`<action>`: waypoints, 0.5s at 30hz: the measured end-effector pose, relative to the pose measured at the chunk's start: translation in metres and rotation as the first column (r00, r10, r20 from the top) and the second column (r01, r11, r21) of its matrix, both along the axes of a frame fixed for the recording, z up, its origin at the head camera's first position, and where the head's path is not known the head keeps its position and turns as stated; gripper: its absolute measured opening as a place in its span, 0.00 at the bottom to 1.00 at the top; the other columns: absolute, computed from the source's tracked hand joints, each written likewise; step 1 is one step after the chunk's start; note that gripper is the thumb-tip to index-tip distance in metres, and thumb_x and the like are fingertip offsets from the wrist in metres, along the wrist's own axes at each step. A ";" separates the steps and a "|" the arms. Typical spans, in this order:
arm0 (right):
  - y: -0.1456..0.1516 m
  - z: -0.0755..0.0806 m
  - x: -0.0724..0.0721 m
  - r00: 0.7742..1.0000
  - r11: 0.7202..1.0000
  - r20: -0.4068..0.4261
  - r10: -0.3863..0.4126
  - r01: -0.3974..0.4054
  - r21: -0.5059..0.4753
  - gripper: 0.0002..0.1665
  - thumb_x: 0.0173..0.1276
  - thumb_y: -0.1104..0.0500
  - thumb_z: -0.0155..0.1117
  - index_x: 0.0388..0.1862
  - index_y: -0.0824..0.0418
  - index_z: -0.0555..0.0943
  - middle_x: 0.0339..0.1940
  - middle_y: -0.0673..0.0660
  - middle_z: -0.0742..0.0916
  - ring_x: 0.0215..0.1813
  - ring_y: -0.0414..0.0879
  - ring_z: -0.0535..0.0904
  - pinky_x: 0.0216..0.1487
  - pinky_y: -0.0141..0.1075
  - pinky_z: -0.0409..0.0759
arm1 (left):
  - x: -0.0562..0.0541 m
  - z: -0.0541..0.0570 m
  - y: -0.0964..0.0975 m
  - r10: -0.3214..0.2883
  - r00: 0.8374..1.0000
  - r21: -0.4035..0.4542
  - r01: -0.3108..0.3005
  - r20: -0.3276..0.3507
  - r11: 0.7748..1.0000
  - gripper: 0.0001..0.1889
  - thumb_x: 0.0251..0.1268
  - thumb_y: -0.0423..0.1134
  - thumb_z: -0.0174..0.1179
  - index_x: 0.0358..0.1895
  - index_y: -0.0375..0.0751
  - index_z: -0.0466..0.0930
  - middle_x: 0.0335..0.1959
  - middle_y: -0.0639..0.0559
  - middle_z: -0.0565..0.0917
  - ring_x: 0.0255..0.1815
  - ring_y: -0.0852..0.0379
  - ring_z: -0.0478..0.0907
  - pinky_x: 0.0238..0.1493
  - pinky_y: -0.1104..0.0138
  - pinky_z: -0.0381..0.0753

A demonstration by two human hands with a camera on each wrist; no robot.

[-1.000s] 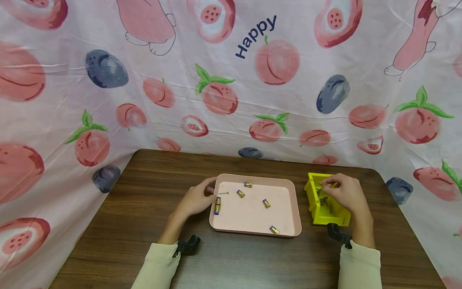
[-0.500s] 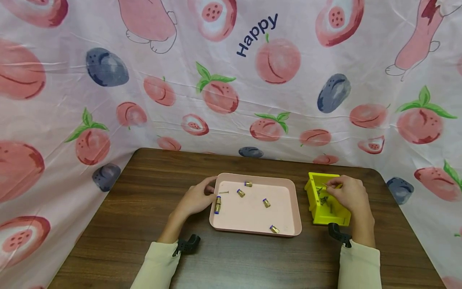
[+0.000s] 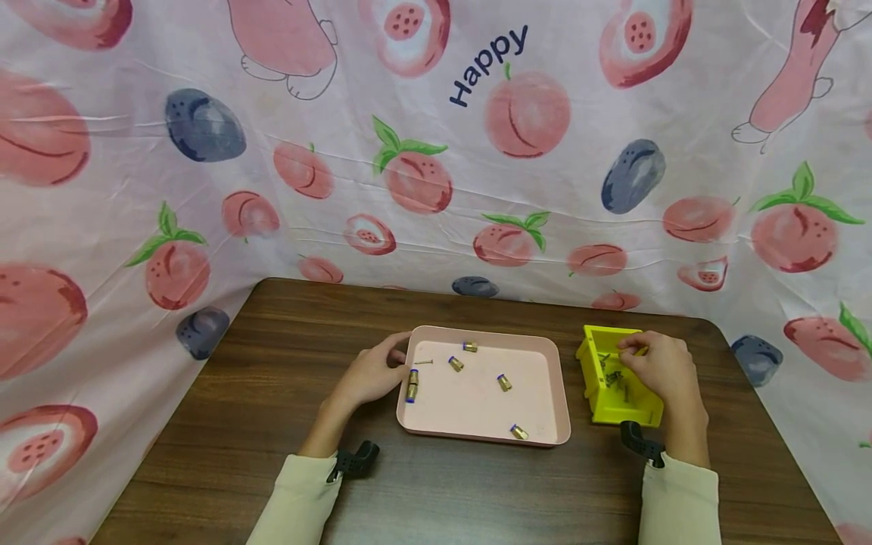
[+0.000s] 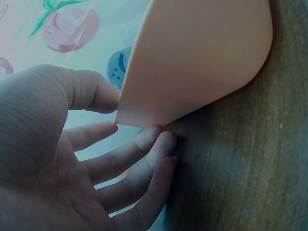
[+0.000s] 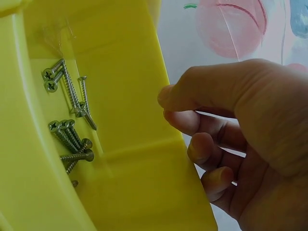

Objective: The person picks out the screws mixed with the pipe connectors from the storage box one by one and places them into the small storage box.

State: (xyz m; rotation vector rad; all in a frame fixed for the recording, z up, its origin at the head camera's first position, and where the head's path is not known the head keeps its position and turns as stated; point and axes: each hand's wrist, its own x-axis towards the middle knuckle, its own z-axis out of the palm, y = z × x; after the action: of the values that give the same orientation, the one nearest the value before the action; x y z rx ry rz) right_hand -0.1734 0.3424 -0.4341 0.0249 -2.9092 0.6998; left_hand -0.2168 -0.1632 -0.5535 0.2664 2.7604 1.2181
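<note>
At the pink tray's left edge, my left hand pinches the wall: in the left wrist view the thumb lies on the rim of the tray and the fingertips meet its outer side. My right hand hovers over the yellow bin, thumb and index tips together, the other fingers curled. No screw shows at those fingertips; I cannot tell whether one is hidden there. Several cross-head screws lie in the bin. One screw and several brass fittings with blue collars lie in the tray.
Tray and bin stand apart on a dark wooden table. Behind and beside it hangs a fruit-print cloth. A black wrist mount sits on the left forearm, with another wrist mount on the right.
My right hand has drifted slightly right over the bin. The thin screw that showed at its fingertips earlier is no longer visible. The left hand and tray stay put.
</note>
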 end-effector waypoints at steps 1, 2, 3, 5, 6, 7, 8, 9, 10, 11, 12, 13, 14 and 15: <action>-0.001 0.000 0.000 1.000 1.000 -0.004 0.000 0.000 -0.003 0.10 0.71 0.61 0.71 0.43 0.68 0.91 0.38 0.65 0.90 0.42 0.62 0.79 0.48 0.60 0.77 | 0.000 -0.001 0.000 -0.001 1.000 0.001 0.001 -0.001 1.000 0.35 0.71 0.49 0.68 0.81 0.59 0.74 0.46 0.61 0.90 0.45 0.56 0.85 0.51 0.53 0.81; -0.002 0.000 0.000 1.000 1.000 -0.012 0.002 -0.002 -0.007 0.10 0.71 0.61 0.70 0.43 0.67 0.91 0.38 0.64 0.90 0.42 0.62 0.79 0.48 0.58 0.77 | -0.001 -0.001 0.000 0.000 1.000 -0.002 0.000 -0.001 1.000 0.35 0.71 0.49 0.68 0.81 0.59 0.74 0.46 0.61 0.90 0.45 0.56 0.85 0.51 0.54 0.81; -0.003 -0.001 0.000 1.000 1.000 -0.025 0.008 -0.009 -0.012 0.10 0.71 0.62 0.70 0.43 0.67 0.91 0.38 0.64 0.90 0.41 0.61 0.79 0.47 0.57 0.77 | 0.000 -0.001 0.001 0.001 1.000 -0.003 -0.001 0.001 1.000 0.35 0.71 0.49 0.68 0.81 0.59 0.74 0.46 0.61 0.90 0.45 0.56 0.85 0.50 0.54 0.81; -0.005 -0.001 -0.001 0.998 0.999 -0.058 0.026 -0.027 -0.026 0.09 0.70 0.62 0.70 0.42 0.66 0.91 0.37 0.62 0.90 0.39 0.58 0.79 0.45 0.54 0.77 | 0.000 0.000 0.001 0.002 1.000 -0.008 -0.002 -0.004 1.000 0.35 0.71 0.48 0.68 0.81 0.59 0.74 0.46 0.61 0.90 0.44 0.56 0.85 0.50 0.54 0.81; -0.007 -0.001 -0.002 0.996 0.999 -0.079 0.037 -0.040 -0.036 0.08 0.70 0.62 0.70 0.42 0.66 0.91 0.36 0.61 0.90 0.38 0.57 0.79 0.45 0.52 0.77 | 0.000 0.001 0.002 0.003 1.000 -0.009 -0.003 -0.004 1.000 0.35 0.71 0.48 0.68 0.81 0.59 0.74 0.46 0.61 0.90 0.44 0.56 0.85 0.49 0.54 0.81; -0.009 -0.001 -0.003 0.994 0.998 -0.099 0.049 -0.053 -0.046 0.08 0.70 0.62 0.70 0.42 0.65 0.91 0.36 0.60 0.90 0.38 0.55 0.80 0.44 0.51 0.77 | 0.000 0.002 0.002 0.004 1.000 -0.011 -0.004 -0.007 1.000 0.35 0.71 0.48 0.67 0.81 0.59 0.74 0.46 0.60 0.90 0.44 0.55 0.85 0.49 0.54 0.81; -0.011 -0.001 -0.003 0.991 0.996 -0.120 0.062 -0.069 -0.054 0.07 0.70 0.62 0.70 0.41 0.65 0.91 0.35 0.59 0.90 0.37 0.54 0.80 0.43 0.49 0.78 | 0.001 0.003 0.003 0.006 1.000 -0.012 -0.006 -0.004 1.000 0.35 0.71 0.48 0.67 0.81 0.59 0.74 0.46 0.60 0.90 0.44 0.55 0.85 0.50 0.54 0.81; -0.013 -0.001 -0.004 0.988 0.994 -0.138 0.075 -0.084 -0.063 0.07 0.70 0.62 0.70 0.42 0.65 0.91 0.35 0.58 0.90 0.36 0.52 0.80 0.42 0.47 0.78 | 0.001 0.004 0.003 0.006 1.000 -0.014 -0.006 -0.005 1.000 0.35 0.71 0.48 0.67 0.81 0.60 0.74 0.46 0.60 0.90 0.44 0.55 0.85 0.50 0.54 0.81; -0.015 0.000 -0.004 0.985 0.993 -0.149 0.083 -0.095 -0.073 0.07 0.70 0.62 0.70 0.42 0.64 0.90 0.34 0.57 0.90 0.35 0.51 0.80 0.41 0.46 0.77 | 0.002 0.004 0.003 0.002 1.000 -0.018 -0.003 -0.009 1.000 0.35 0.71 0.49 0.67 0.81 0.59 0.74 0.46 0.59 0.90 0.44 0.55 0.85 0.50 0.54 0.81; -0.018 0.000 -0.005 0.983 0.991 -0.160 0.092 -0.106 -0.084 0.08 0.70 0.62 0.70 0.43 0.64 0.90 0.34 0.57 0.90 0.35 0.50 0.81 0.40 0.44 0.78 | 0.002 0.004 0.003 0.002 1.000 -0.017 -0.003 -0.005 1.000 0.35 0.71 0.48 0.67 0.81 0.59 0.74 0.47 0.60 0.90 0.44 0.55 0.85 0.50 0.55 0.80; -0.021 0.000 -0.005 0.981 0.989 -0.168 0.100 -0.116 -0.092 0.08 0.70 0.62 0.70 0.44 0.64 0.90 0.35 0.56 0.90 0.36 0.50 0.82 0.40 0.42 0.78 | 0.002 0.004 0.003 0.002 1.000 -0.017 -0.002 -0.004 1.000 0.35 0.71 0.49 0.67 0.81 0.59 0.74 0.47 0.60 0.90 0.44 0.55 0.85 0.50 0.55 0.80; -0.024 0.001 -0.005 0.979 0.986 -0.172 0.109 -0.128 -0.103 0.09 0.70 0.62 0.71 0.45 0.65 0.90 0.36 0.57 0.90 0.36 0.50 0.83 0.40 0.40 0.79 | 0.003 0.004 0.003 0.001 1.000 -0.017 -0.001 -0.006 1.000 0.35 0.72 0.49 0.66 0.81 0.59 0.74 0.47 0.60 0.90 0.44 0.55 0.85 0.50 0.55 0.80; -0.026 0.001 -0.006 0.977 0.983 -0.177 0.119 -0.141 -0.114 0.09 0.70 0.62 0.71 0.46 0.65 0.90 0.37 0.57 0.91 0.37 0.51 0.84 0.39 0.39 0.80 | 0.003 0.004 0.002 -0.001 1.000 -0.017 0.000 -0.010 1.000 0.34 0.72 0.49 0.66 0.82 0.59 0.73 0.47 0.60 0.90 0.44 0.55 0.85 0.50 0.55 0.81; -0.029 0.002 -0.006 0.975 0.980 -0.182 0.128 -0.153 -0.127 0.10 0.70 0.62 0.72 0.47 0.65 0.90 0.37 0.58 0.91 0.37 0.52 0.85 0.39 0.37 0.80 | 0.004 0.003 0.002 -0.001 1.000 -0.018 0.001 -0.014 1.000 0.34 0.72 0.49 0.66 0.82 0.59 0.73 0.47 0.60 0.90 0.44 0.55 0.85 0.51 0.54 0.81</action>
State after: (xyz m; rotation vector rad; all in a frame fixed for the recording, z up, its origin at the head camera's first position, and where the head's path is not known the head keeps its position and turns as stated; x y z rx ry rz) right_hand -0.1796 0.3136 -0.4324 0.2654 -2.7058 0.8769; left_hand -0.2130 -0.1609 -0.5505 0.2753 2.7808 1.1956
